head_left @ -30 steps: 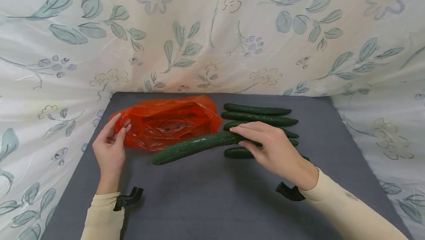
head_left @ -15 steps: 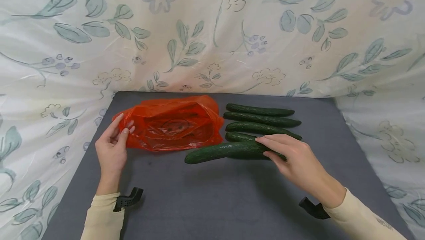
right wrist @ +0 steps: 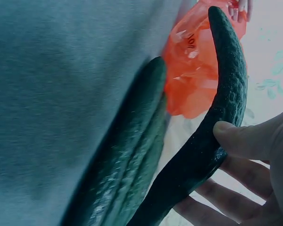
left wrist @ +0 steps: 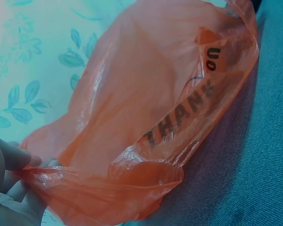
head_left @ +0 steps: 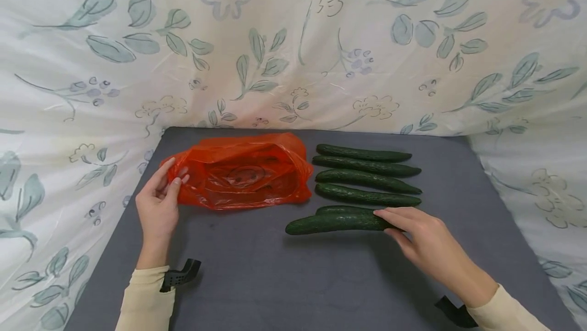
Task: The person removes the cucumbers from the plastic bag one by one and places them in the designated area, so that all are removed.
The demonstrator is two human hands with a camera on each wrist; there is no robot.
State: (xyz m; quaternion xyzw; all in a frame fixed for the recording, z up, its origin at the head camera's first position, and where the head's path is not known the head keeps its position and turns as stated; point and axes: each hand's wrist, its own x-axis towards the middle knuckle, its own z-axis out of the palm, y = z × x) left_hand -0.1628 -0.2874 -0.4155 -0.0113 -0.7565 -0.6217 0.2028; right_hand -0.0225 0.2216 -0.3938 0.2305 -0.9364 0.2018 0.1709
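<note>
My right hand (head_left: 426,242) grips a dark green cucumber (head_left: 332,224) near its right end, thumb on one side and fingers on the other, as the right wrist view also shows. In the head view this cucumber overlaps another cucumber (head_left: 341,210) lying on the table. My left hand (head_left: 158,209) pinches the left edge of a red plastic bag (head_left: 247,147), whose mouth gapes toward me. Dark printed lettering shows on the bag (left wrist: 179,113) in the left wrist view.
Several more cucumbers (head_left: 367,196) lie side by side in a column, right of the bag. The grey tabletop (head_left: 293,290) is bordered by a floral cloth (head_left: 312,76) at the back and sides. A black wrist mount (head_left: 181,275) sits on the left sleeve.
My right hand has moved right and toward me with the cucumber, away from the front of the bag to the near end of the column. My left hand stays on the bag's edge.
</note>
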